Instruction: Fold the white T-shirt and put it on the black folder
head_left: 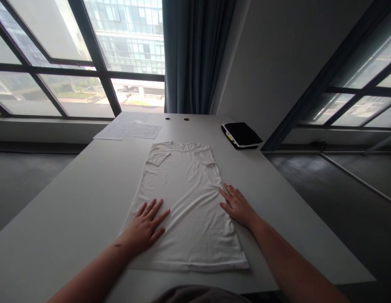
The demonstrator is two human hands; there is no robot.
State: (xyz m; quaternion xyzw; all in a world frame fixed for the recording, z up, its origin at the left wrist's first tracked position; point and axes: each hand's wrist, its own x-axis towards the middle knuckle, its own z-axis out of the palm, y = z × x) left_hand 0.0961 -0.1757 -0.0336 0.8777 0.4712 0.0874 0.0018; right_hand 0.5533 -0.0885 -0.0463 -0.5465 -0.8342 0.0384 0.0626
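Observation:
A white T-shirt point(186, 185) lies spread flat, its collar at the far end and its hem toward me. Both short sleeves are folded in over the body. Wrinkles run diagonally across the fabric between my hands. My left hand point(143, 227) rests on the lower left part of the shirt, fingers spread. At the shirt's right edge, my right hand point(238, 206) lies with fingers apart, the fingertips touching the cloth. Neither hand grips the fabric.
The shirt lies on a white table point(88, 189). Sheets of paper point(143, 130) lie at its far left. A black folded item with a white edge point(242, 134) sits at the far right. Behind the table hang blue curtains point(195, 59) beside large windows point(129, 38).

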